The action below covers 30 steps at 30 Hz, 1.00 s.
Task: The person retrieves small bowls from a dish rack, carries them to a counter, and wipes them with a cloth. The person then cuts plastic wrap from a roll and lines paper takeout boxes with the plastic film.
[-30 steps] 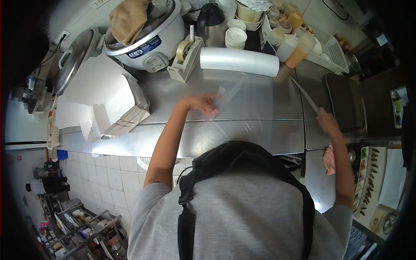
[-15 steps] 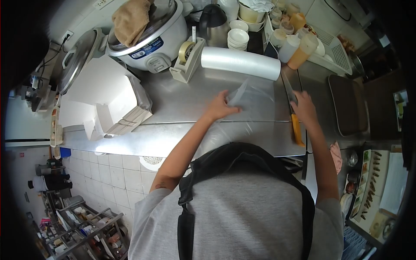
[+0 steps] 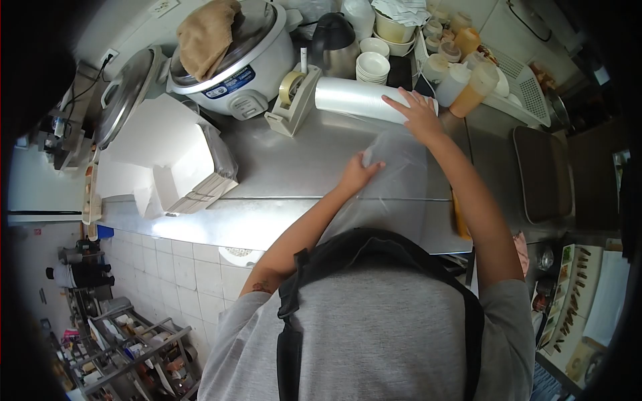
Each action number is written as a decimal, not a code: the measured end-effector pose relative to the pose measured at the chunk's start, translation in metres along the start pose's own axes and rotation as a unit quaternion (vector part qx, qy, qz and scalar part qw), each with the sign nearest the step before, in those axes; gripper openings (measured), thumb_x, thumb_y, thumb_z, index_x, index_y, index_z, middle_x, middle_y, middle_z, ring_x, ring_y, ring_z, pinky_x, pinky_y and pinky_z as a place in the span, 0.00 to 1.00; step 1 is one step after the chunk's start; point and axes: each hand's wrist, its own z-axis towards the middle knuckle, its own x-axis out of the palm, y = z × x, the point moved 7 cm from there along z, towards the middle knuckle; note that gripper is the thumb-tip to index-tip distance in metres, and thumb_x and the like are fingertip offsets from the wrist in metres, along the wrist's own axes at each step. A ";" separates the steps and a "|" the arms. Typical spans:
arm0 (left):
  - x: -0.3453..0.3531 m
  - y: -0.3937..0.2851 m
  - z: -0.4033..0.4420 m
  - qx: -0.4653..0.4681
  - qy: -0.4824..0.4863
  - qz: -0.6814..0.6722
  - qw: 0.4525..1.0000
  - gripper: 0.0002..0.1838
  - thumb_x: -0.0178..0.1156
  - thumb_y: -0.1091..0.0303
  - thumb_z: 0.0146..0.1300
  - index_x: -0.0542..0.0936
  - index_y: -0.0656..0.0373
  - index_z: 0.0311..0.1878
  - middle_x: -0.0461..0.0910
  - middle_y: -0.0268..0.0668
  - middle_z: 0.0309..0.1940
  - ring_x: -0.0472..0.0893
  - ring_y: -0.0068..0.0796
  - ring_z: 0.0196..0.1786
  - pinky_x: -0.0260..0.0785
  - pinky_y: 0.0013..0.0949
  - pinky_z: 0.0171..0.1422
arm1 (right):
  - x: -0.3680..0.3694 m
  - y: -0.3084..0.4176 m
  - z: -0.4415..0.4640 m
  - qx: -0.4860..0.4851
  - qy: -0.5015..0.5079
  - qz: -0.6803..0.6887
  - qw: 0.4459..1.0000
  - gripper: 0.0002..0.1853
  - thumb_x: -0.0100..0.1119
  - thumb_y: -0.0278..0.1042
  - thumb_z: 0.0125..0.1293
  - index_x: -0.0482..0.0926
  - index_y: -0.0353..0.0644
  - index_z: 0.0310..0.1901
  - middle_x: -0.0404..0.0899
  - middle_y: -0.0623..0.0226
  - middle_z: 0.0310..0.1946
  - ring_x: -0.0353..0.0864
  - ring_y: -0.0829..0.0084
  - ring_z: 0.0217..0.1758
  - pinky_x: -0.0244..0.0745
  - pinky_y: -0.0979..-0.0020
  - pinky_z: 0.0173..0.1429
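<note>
A roll of clear plastic film (image 3: 354,99) lies across the back of the steel counter. From it, a loose clear sheet (image 3: 401,167) runs toward my body. My left hand (image 3: 360,175) is closed on the sheet's left edge, thumb and fingers together. My right hand (image 3: 421,119) rests on the right end of the roll with its fingers spread. Below my right forearm shows the yellow handle (image 3: 460,217) of a knife near the counter's front edge; the arm hides the blade.
Left of the film stand a tape dispenser (image 3: 294,103), a rice cooker (image 3: 234,83) and stacked white paper boxes (image 3: 180,157). Behind the roll are white bowls (image 3: 372,67) and a steel jug (image 3: 336,50). Squeeze bottles (image 3: 473,90) and a brown tray (image 3: 543,174) are at right.
My right hand has moved from beside the knife up and left onto the film roll. My left hand has shifted slightly right and down with the plastic sheet.
</note>
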 end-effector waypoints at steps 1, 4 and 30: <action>0.004 -0.001 0.000 -0.023 0.057 0.014 0.998 0.15 0.62 0.58 0.64 0.81 0.60 0.45 0.78 0.35 0.21 0.76 0.25 0.21 0.68 0.34 0.28 | 0.002 -0.001 0.000 -0.003 0.002 0.003 1.000 0.45 0.61 0.22 0.55 0.59 0.80 0.70 0.59 0.66 0.72 0.60 0.52 0.72 0.55 0.39 0.71; 0.015 -0.028 -0.025 -0.046 0.187 -0.024 0.981 0.12 0.58 0.60 0.68 0.84 0.58 0.44 0.73 0.29 0.16 0.68 0.19 0.16 0.61 0.31 0.22 | 0.001 0.000 0.002 -0.010 -0.012 0.000 1.000 0.46 0.61 0.22 0.55 0.58 0.80 0.71 0.58 0.66 0.72 0.62 0.51 0.71 0.57 0.39 0.70; 0.043 -0.035 -0.098 0.115 0.299 -0.056 0.946 0.17 0.57 0.65 0.70 0.79 0.51 0.61 0.82 0.41 0.51 0.77 0.25 0.53 0.64 0.28 0.63 | 0.016 -0.014 0.013 0.085 0.005 -0.133 0.987 0.56 0.74 0.41 0.50 0.45 0.74 0.75 0.62 0.61 0.65 0.64 0.55 0.66 0.53 0.36 0.69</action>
